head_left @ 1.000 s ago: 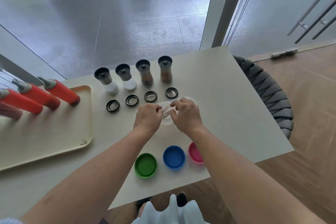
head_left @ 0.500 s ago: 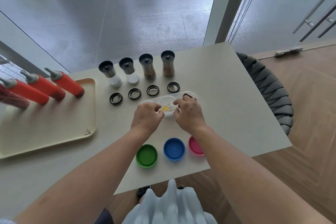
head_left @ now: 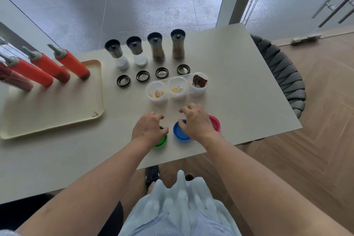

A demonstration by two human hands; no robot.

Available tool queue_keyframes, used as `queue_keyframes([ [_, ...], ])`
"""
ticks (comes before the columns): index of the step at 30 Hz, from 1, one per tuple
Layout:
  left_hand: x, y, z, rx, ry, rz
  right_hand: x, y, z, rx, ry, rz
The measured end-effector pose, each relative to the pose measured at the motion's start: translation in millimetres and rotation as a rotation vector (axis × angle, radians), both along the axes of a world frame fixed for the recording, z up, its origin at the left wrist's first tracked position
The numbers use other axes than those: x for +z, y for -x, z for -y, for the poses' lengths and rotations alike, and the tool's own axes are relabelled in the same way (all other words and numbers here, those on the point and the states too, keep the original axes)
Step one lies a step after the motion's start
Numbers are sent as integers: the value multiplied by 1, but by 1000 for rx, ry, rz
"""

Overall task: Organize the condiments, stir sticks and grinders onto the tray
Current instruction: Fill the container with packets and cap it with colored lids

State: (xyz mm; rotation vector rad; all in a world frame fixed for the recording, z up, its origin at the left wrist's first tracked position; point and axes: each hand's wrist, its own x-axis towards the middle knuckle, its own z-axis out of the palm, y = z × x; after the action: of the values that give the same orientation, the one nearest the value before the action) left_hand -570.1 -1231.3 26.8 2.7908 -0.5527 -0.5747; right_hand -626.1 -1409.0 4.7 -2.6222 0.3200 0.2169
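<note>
Left hand (head_left: 149,130), right hand (head_left: 195,120) loosely curled, empty; cup rack (head_left: 177,96) beyond likely light, tippy; best gripped at both ends.

Green lid (head_left: 161,141), blue lid (head_left: 179,133), red bottles (head_left: 73,63)

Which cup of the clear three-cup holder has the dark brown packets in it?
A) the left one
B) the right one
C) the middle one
B: the dark brown packets sit in the right-hand end cup of the clear holder, while white and yellow packets lie in the other two.
</note>
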Motion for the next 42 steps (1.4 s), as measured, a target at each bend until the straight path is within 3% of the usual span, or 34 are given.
queue_keyframes([
  [12, -29, 28, -13, -37, -186, -48, -18, 33, -22, 197, 174, -105],
  [26, -30, 23, -5, 8, -158, -57, -20, 26, -20, 211, 208, -159],
  [42, 30, -30, 12, 3, -64, 108, 29, -27, -3, 185, 176, -12],
])
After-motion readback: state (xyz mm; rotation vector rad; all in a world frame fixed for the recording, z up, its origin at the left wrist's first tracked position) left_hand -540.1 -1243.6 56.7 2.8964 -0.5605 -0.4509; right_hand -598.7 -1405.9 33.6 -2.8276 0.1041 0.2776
